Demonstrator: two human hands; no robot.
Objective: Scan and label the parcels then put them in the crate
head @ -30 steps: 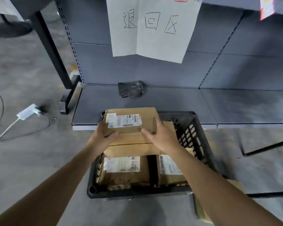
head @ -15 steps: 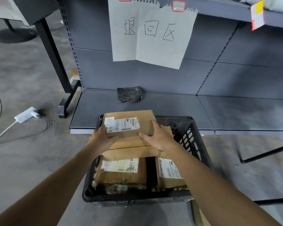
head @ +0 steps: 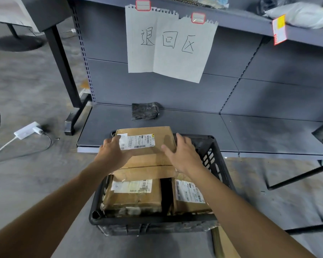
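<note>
Cardboard, brown and taped, makes up the top parcel [head: 157, 132], which lies at the far end of the black crate [head: 220, 164] on a second flat parcel [head: 145, 165], white label [head: 136, 142] facing up. My left hand [head: 113, 153] rests on its near left corner, fingers laid loosely over the label's edge and curled round nothing. My right hand [head: 184, 154] is spread wide at the box's right edge, thumb pointing across the top; whether the palm touches the card I cannot tell. Nearer to me in the crate sit two more labelled parcels side by side, the left one [head: 134, 200] and the right one [head: 189, 200], a dark gap between them. My forearms cross over both. The crate stands on the grey floor, just in front of the bottom shelf [head: 194, 127], where a black wrapped packet [head: 145, 111] lies against the back panel. Above hangs a handwritten paper sign [head: 168, 45]. Far left on the floor lies a white power strip [head: 26, 130] with its cable
</note>
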